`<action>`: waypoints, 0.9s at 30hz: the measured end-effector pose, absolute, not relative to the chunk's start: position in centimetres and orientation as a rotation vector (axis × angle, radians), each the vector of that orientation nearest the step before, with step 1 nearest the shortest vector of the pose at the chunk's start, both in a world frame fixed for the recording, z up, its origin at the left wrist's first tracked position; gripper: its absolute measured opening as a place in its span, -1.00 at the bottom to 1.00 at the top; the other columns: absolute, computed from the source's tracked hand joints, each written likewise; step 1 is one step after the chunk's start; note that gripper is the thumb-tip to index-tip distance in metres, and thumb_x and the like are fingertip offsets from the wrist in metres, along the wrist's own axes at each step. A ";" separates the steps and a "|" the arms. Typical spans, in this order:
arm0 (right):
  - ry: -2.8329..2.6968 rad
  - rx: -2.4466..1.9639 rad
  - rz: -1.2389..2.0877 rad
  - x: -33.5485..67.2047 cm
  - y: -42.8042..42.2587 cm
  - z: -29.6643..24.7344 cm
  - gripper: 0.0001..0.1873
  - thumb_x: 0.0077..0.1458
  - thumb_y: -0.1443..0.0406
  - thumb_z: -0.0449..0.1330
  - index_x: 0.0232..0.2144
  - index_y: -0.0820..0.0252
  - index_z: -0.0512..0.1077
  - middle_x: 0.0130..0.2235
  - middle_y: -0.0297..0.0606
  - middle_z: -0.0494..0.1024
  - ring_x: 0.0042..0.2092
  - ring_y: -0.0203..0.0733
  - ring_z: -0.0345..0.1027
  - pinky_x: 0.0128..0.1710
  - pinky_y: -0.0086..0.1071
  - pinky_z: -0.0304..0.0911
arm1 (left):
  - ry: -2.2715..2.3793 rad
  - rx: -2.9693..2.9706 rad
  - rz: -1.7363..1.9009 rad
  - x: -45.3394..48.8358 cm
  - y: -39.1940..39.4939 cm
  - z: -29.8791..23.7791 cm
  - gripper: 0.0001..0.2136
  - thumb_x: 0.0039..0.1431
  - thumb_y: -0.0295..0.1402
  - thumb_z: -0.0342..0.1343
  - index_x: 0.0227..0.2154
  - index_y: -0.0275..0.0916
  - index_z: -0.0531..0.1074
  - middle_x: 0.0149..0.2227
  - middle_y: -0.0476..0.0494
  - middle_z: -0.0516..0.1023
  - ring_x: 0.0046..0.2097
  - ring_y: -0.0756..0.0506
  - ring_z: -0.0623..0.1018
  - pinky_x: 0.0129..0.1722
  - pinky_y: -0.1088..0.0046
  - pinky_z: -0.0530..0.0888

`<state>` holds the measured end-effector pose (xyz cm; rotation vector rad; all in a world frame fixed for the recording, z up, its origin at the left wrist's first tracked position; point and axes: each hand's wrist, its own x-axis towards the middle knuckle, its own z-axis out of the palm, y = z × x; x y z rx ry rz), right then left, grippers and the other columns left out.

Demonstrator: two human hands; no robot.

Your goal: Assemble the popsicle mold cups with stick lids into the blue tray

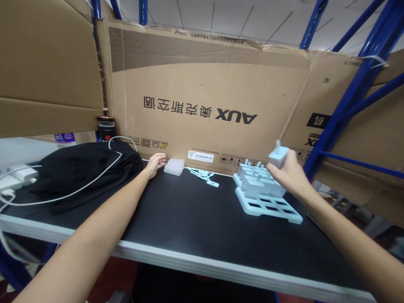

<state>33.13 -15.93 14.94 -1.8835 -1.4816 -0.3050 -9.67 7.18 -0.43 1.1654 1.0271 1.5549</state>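
Note:
My right hand (288, 170) is closed around a pale blue ice pop mold (278, 155), its handle pointing up, and holds it above the right side of a light blue mold rack (268, 206). Several similar molds (254, 187) with upright handles stand in the rack's rear part, while the front slots show bare. My left hand (154, 165) is at the back of the table with fingers stretched out, just left of a small stack of translucent white plastic pieces (174, 166). It grips nothing that I can see.
Light blue sticks (200, 173) lie in a loose pile on the black table (186, 223). At the left are a black cloth (85, 172), white cables (94, 181) and a dark jar (106, 128). A cardboard sheet (195, 84) and blue metal posts (344, 97) border the table.

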 end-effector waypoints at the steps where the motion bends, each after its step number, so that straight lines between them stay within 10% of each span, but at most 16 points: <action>1: -1.585 -1.911 -0.256 31.9 -14.9 15.7 -0.44 0.01 0.07 0.09 0.01 0.21 0.13 -0.21 0.00 0.54 -0.27 0.04 0.45 -0.33 -0.24 0.28 | 1.028 1.170 1.553 -9.7 7.1 -0.4 -0.67 -0.17 -0.22 0.24 -0.28 -0.21 0.48 -0.10 -0.21 0.54 -0.08 -0.17 0.55 -0.26 0.42 0.45; 27: -2.356 -2.164 -0.458 22.0 -3.4 13.3 -0.17 0.05 -0.26 0.00 0.09 0.25 0.36 0.01 0.14 0.51 0.05 0.25 0.39 0.00 0.02 0.22 | 1.099 1.370 1.468 -9.3 7.4 -0.9 -0.73 -0.18 -0.36 0.14 -0.32 -0.21 0.49 -0.24 -0.15 0.57 -0.14 -0.16 0.52 -0.27 0.38 0.41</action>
